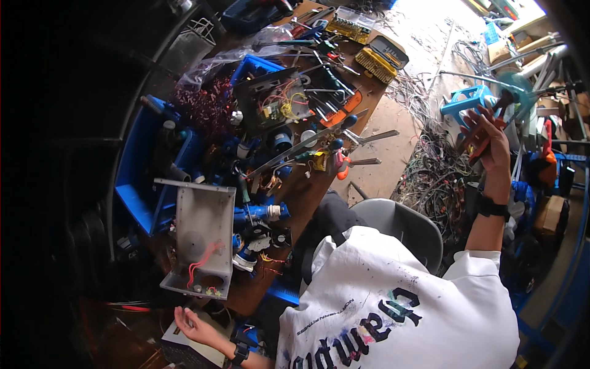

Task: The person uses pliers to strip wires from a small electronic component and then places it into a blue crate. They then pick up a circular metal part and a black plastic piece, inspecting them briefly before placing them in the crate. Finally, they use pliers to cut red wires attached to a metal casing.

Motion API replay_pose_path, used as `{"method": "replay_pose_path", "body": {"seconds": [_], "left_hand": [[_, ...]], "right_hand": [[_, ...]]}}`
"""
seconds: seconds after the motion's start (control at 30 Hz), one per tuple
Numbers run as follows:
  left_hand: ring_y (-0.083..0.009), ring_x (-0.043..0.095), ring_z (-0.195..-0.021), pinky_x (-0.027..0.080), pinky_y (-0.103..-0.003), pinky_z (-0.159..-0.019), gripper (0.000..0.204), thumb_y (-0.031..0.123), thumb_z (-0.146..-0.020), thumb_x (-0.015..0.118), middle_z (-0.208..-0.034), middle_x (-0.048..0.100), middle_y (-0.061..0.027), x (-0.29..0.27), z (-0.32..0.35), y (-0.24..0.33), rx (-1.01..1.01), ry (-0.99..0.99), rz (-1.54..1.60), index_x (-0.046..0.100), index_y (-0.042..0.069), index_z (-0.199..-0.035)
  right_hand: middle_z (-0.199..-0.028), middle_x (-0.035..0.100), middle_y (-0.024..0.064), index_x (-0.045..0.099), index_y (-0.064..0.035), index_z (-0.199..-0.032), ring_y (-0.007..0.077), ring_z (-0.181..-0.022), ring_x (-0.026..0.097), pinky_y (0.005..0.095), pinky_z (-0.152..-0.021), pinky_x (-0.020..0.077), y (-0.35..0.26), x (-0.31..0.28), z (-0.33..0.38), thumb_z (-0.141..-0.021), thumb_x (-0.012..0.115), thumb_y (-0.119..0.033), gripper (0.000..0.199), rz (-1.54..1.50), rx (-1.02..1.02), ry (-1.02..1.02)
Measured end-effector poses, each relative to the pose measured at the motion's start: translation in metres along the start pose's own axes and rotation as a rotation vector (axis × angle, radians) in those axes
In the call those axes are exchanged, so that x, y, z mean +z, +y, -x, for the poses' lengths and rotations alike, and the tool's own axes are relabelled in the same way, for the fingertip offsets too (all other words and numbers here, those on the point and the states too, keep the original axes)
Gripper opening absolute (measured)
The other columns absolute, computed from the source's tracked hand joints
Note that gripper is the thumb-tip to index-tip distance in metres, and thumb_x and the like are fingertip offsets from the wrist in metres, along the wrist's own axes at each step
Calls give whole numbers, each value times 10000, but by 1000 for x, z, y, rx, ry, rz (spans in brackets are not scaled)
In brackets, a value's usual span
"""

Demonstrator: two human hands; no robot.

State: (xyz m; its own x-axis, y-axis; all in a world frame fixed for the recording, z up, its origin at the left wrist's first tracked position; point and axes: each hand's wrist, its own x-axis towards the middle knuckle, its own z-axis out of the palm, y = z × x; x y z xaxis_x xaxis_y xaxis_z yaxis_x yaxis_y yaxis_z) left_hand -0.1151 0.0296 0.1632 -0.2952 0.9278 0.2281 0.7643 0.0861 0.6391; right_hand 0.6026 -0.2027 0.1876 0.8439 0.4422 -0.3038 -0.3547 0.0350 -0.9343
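My right hand (493,144) is raised out to the right over the floor, shut on a pair of pliers (485,126) with red and black handles. My left hand (192,325) lies low at the near left, fingers apart, resting on the edge of a pale flat box (200,349) and holding nothing. Just above that hand stands an open grey metal chassis (200,237) with red wires inside, on the cluttered wooden workbench (307,190). Both wrists wear a black band.
Blue bins (138,178), an open black case with a circuit board (270,101), loose screwdrivers and yellow bit cases (378,58) crowd the bench. A grey chair (409,227), a tangle of wires (433,178) and a blue stool (468,101) are on the floor.
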Motion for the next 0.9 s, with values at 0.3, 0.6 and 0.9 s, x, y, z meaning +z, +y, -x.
{"method": "replay_pose_path", "body": {"seconds": [0.3, 0.6, 0.9], "left_hand": [[-155, 563, -935, 477, -264, -793, 304, 94, -925, 592, -1132, 598, -92, -19, 26, -28, -63, 22, 230, 549, -9, -1208], [-144, 579, -985, 467, -253, -846, 293, 34, -915, 578, -1167, 598, -103, -2, 38, 0, -150, -30, 412, 537, 0, -1203], [-142, 611, -828, 501, -257, -726, 262, 23, -855, 654, -1023, 638, -96, 15, 54, 0, -245, -8, 343, 602, -8, -1110]], "right_hand": [[-1129, 613, 65, 498, -23, -1298, 137, -1028, 572, 292, -850, 446, 38, 242, 97, -890, 589, -62, 420, 242, 204, -532], [-997, 550, 27, 543, 1, -1228, 121, -868, 555, 234, -775, 447, 170, 364, 211, -869, 651, -57, 380, 648, 137, -1044], [-681, 612, 85, 640, -31, -936, 187, -623, 589, 314, -625, 467, 220, 424, 251, -860, 683, -250, 236, 934, 143, -1493]]}}
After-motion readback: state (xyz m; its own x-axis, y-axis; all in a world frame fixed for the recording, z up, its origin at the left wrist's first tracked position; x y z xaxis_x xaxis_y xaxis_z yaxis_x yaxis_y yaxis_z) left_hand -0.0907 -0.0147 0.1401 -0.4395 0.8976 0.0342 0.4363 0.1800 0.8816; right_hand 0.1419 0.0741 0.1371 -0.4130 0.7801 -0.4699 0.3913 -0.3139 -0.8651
